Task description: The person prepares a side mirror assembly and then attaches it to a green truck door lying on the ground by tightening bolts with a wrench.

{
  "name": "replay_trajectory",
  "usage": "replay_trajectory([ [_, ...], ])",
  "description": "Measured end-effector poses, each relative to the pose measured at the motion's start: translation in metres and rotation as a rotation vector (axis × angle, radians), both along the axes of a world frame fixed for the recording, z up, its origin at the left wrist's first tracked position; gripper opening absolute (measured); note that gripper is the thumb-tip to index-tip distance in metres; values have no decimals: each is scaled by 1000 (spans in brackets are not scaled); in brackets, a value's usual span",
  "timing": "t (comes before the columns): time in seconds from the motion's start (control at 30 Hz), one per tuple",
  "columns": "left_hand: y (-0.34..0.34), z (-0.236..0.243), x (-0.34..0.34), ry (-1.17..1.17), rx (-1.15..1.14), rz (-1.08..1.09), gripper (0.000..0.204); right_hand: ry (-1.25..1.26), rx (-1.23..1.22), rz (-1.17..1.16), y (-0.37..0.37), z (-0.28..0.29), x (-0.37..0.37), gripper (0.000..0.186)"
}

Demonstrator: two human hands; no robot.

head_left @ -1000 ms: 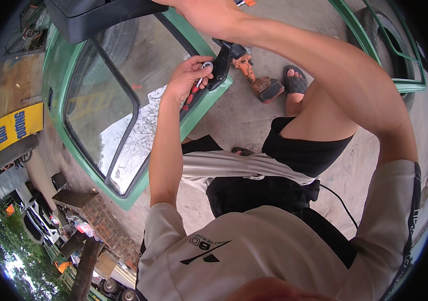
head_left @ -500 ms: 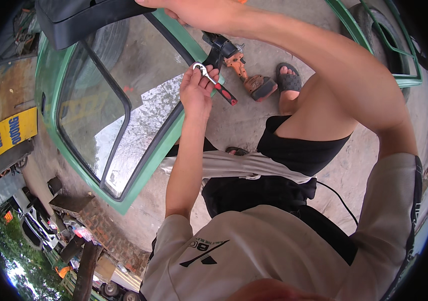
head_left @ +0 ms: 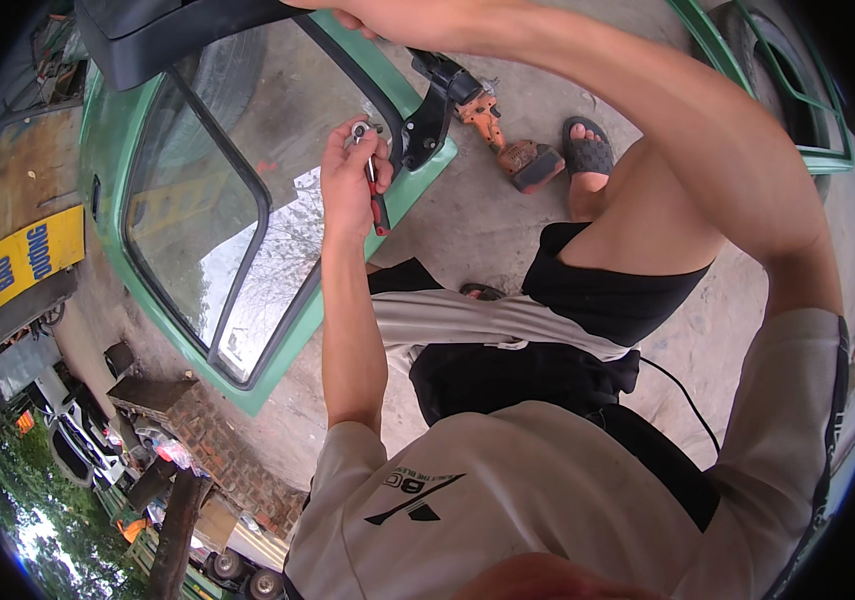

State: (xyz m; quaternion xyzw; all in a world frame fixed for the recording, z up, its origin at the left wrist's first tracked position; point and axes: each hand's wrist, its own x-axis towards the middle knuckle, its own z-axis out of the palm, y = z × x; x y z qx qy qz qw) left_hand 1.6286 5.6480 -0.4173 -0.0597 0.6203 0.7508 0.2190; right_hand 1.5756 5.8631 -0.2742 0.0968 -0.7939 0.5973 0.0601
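Observation:
A small ratchet wrench (head_left: pixel 378 205) with a red and black handle is in my left hand (head_left: pixel 347 185), its chrome head up by my thumb and fingertips. The hand is over the window of a green vehicle door (head_left: pixel 252 395), left of a black mounting bracket (head_left: pixel 425 130) at the door's corner. A black side mirror (head_left: pixel 137 45) spans the door's far end. My right hand (head_left: pixel 387 18) reaches across at the top edge and grips the mirror's near right end, with its fingers curled and partly cut off by the picture.
An orange and black cordless power tool (head_left: pixel 487 125) is on the concrete floor right of the bracket, near my sandalled foot (head_left: pixel 587 155). A green frame (head_left: pixel 817 155) and a tyre (head_left: pixel 762 80) are at the far right. Bricks (head_left: pixel 232 450) are at lower left.
My left hand has moved left with the ratchet wrench, away from the bracket and over the glass, and the handle now hangs steeper. My right hand stays at the mirror.

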Motion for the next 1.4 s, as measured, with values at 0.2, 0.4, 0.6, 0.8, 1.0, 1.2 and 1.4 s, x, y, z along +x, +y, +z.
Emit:
replay_trajectory([
  [0.2,14,-6,8,93,-251,-73,31,-45,70,-5,-1,17,9,35],
  [0.4,14,-11,7,108,-297,-19,24,-152,-51,27,8,9,1,32],
  [0.6,9,-19,12,96,-274,11,23,-247,-318,-79,10,-4,-13,26],
  [0.8,13,-18,12,112,-297,-47,25,-206,-317,-48,12,-9,-13,26],
  [1.0,10,-29,9,267,-308,-53,31,-126,-97,-1,-3,15,8,32],
  [1.2,6,-31,-3,408,-528,-183,36,-16,-25,-21,-3,3,-3,37],
  [1.4,8,-25,-7,575,-686,-211,39,-102,-63,-61,0,18,9,35],
])
